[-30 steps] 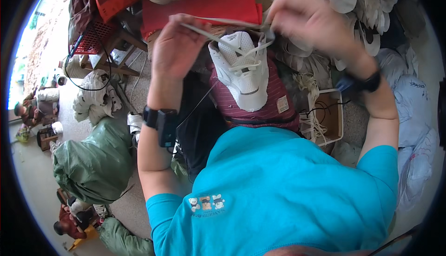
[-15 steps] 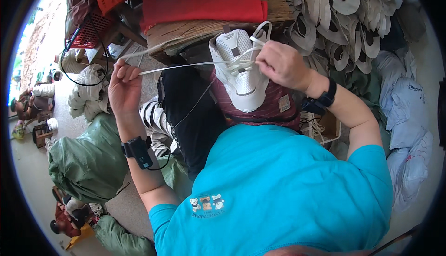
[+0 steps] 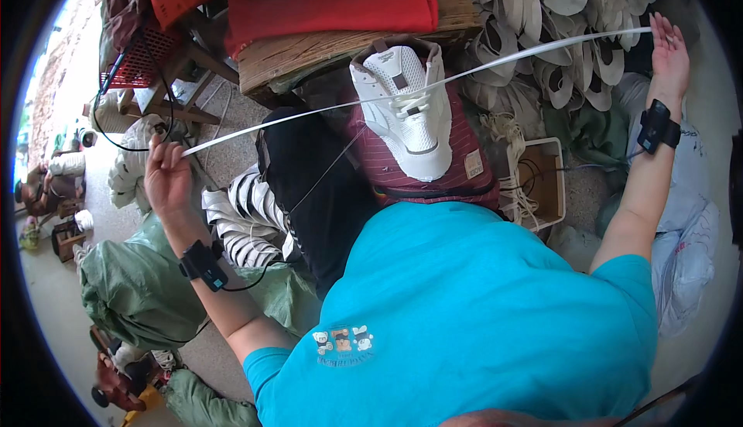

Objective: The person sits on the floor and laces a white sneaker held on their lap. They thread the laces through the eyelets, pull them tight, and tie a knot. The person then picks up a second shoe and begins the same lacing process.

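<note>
1. White shoe [image 3: 424, 142]: in the head view, it rests on maroon striped cloth [image 3: 469, 134] over the lap, toe toward the body, beside the wooden table [image 3: 309, 65].
2. Left hand [image 3: 168, 170] curls around one end of a white lace [image 3: 333, 109]; right hand [image 3: 670, 57], straighter-fingered, holds the other. The lace crosses over the shoe, nearly straight; I cannot tell whether it is threaded.
3. A hard tug could tip the loosely resting shoe, or slip the lace from those straighter fingers.
4. Pale shoe pieces [image 3: 569, 3] crowd the lace's right stretch and could snag it.
</note>
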Demonstrator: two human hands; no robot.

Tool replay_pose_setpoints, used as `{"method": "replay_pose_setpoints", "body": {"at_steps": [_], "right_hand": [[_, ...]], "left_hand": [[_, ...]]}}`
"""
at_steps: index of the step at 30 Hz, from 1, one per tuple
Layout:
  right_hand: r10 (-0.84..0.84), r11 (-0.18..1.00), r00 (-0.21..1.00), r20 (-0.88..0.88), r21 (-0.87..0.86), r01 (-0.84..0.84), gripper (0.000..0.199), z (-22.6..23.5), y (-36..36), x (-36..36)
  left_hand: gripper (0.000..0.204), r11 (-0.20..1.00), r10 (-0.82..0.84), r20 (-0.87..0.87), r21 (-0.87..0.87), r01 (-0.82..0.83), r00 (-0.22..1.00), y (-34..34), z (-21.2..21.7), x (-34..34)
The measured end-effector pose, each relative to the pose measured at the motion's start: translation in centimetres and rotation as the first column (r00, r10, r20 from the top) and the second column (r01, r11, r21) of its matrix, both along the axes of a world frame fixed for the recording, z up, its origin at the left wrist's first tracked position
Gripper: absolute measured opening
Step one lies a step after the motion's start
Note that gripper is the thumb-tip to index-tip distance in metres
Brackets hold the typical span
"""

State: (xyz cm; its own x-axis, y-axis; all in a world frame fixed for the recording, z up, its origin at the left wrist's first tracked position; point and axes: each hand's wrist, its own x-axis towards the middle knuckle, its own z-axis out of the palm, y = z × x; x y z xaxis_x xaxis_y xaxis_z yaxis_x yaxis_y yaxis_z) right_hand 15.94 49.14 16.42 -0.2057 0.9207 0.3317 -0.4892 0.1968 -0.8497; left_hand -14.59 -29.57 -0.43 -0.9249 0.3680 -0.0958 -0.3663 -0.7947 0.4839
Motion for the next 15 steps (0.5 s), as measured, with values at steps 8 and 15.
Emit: {"method": "replay_pose_setpoints", "body": {"at_steps": [8,15], "right_hand": [[0.121,0.923,0.769,0.628,0.214,-0.321,0.041,-7.5,-6.7,-1.5],[0.719,0.585,0.396,0.571,-0.19,-0.788,0.029,-14.1,-23.1,-6.6]], "left_hand": [[0.023,0.87,0.359,-0.059,-0.339,-0.357,0.932,1.3,-1.6,-1.1],[0.022,0.589,-0.127,-0.332,-0.784,-0.198,0.935,17.8,0.8,7.8]]}}
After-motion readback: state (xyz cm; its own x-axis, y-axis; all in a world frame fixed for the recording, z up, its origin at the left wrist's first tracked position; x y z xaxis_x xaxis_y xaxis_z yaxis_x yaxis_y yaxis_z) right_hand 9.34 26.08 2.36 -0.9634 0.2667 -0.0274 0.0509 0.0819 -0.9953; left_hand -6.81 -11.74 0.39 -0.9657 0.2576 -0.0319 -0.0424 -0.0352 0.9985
